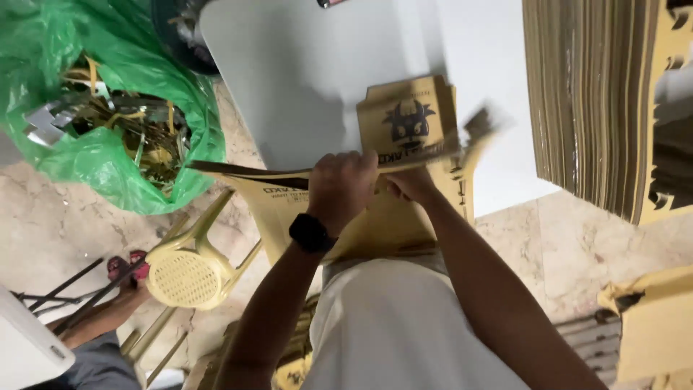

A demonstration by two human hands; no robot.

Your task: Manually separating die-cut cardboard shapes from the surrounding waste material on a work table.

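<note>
At the centre of the frame, a flat yellow cardboard sheet point(404, 162) with black printing is held edge-on to the camera, its right end blurred. The left hand point(341, 189) grips the sheet from above with fingers curled shut around its edge; a black wristwatch point(310, 232) sits on that wrist. The right hand point(408, 183) is just beside it, touching the same sheet, mostly hidden behind the cardboard and the left hand, so whether its fingers are closed cannot be told. Directly under the held sheet lies a small stack of matching yellow printed cardboard point(408, 119), showing a black cartoon figure, resting on a pale grey table point(289, 72) that fills the upper middle of the frame. Both forearms run down to the lower centre, where the person's white shirt point(390, 332) fills the bottom. At the upper right, a tall stack of yellow die-cut cardboard point(592, 101) is seen from its side, edges packed close. At the lower right, more yellow cardboard point(653, 325) lies on the marble floor point(577, 245). At the upper left, an open green plastic bag point(108, 155) holds cardboard scraps. Below it, at the lower left, stands a pale yellow plastic stool point(189, 274), and next to the stool another person's foot in a red sandal point(124, 271) rests on the floor.
</note>
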